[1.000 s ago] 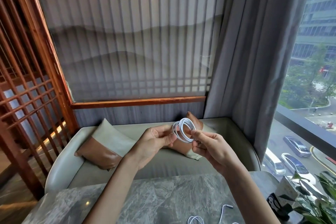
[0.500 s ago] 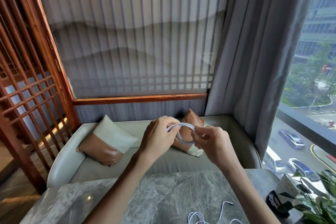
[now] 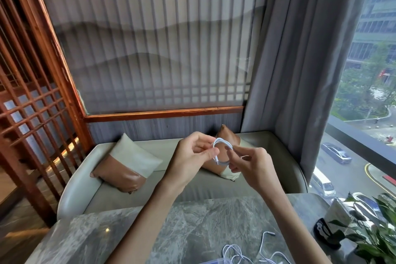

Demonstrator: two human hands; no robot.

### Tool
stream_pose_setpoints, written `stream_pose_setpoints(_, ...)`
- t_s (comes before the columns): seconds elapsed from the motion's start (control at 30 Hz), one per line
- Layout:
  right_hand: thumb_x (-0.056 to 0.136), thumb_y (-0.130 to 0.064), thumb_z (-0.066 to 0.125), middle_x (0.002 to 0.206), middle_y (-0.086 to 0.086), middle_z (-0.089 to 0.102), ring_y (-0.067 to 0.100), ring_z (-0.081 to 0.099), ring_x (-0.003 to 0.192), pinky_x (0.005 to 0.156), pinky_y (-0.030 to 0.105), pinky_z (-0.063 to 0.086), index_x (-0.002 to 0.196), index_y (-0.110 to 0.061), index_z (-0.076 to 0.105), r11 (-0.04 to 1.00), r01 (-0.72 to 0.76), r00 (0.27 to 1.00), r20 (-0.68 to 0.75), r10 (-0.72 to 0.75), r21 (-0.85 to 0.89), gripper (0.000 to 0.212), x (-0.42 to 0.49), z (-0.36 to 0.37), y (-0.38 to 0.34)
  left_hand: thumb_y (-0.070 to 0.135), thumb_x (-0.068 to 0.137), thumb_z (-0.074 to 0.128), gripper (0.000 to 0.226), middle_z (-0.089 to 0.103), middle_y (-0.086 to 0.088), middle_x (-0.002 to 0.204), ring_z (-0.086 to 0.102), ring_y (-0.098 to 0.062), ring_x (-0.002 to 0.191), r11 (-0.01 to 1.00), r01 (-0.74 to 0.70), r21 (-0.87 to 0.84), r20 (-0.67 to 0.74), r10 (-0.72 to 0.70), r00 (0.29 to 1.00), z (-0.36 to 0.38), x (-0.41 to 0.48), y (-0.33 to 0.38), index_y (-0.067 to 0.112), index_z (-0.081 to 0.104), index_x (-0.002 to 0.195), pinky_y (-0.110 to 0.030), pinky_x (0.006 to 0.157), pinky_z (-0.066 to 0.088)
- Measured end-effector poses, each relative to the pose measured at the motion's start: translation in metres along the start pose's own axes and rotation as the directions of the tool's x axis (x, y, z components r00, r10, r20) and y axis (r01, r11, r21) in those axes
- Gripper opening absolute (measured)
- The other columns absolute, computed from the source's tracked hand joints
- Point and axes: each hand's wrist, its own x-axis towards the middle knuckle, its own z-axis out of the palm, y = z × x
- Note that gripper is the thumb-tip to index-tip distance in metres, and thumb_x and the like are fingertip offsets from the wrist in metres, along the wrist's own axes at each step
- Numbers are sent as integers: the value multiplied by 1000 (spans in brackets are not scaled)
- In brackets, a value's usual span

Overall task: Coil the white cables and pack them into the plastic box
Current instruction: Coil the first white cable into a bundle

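Note:
A small coil of white cable point(image 3: 222, 146) is held up in the air above the far edge of the marble table point(image 3: 192, 221). My left hand point(image 3: 192, 156) pinches the coil's left side between thumb and fingers. My right hand point(image 3: 250, 165) grips its right and lower side with curled fingers. Loose white cables point(image 3: 246, 253) lie on the table at the bottom. A sliver of the clear plastic box point(image 3: 218, 261) shows at the bottom edge, mostly out of frame.
A grey bench with two brown-and-cream cushions point(image 3: 126, 167) runs behind the table. A potted plant point(image 3: 372, 231) and a small black object point(image 3: 325, 233) stand at the table's right end. A window and curtain are on the right.
The coil has turned from facing me to tilted nearly edge-on and shifted in my fingers. Both hands stay close together. The view has dipped, showing more of the table and loose cables.

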Motion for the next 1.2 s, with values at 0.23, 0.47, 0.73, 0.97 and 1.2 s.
stream_pose_setpoints(0.23, 94, -14, 64, 53, -3, 60, 7, 55, 51, 54, 15, 52, 78, -21, 82, 928, -60, 978, 206, -18, 367, 25, -5, -5, -15, 21, 83, 73, 22, 71, 3, 102, 64, -5, 94, 990, -24, 142, 26, 21, 999, 0, 5, -15, 28, 67, 103, -18, 78, 47)
stream_pose_setpoints(0.47, 91, -38, 64, 55, -7, 55, 7, 52, 55, 60, 29, 46, 87, -35, 79, 977, 140, 987, 55, -151, 159, 15, 0, -12, -9, 34, 89, 66, 25, 70, -3, 89, 61, -9, 78, 992, 51, -115, 236, -22, 971, -10, -2, -19, 15, 73, 102, -20, 67, 51)
stream_pose_setpoints(0.73, 82, -58, 57, 68, 12, 70, 21, 63, 55, 65, 43, 57, 94, -29, 76, 980, 177, 971, 144, -189, 91, 37, 13, -20, -1, 5, 81, 73, 14, 63, -17, 73, 55, -11, 58, 999, 5, -44, 202, 4, 979, -24, -2, -5, -2, 70, 91, -20, 56, 49)
stream_pose_setpoints(0.97, 93, -26, 63, 70, 3, 59, 7, 58, 48, 59, 22, 50, 88, -14, 70, 937, 304, 953, 37, -302, -173, 14, 18, -20, -1, 15, 89, 68, 9, 73, -2, 73, 55, -8, 58, 997, 51, 63, 198, -62, 978, -34, -13, -5, 10, 68, 81, -19, 51, 45)
stream_pose_setpoints(1.2, 92, -23, 66, 62, 1, 62, 13, 63, 54, 53, 20, 45, 84, -22, 72, 937, 277, 959, -1, -284, -211, 9, 12, 2, -2, 18, 95, 61, 14, 67, -2, 78, 59, -11, 71, 978, 209, 10, 312, -202, 928, -34, -33, -17, 5, 61, 91, -22, 62, 50)
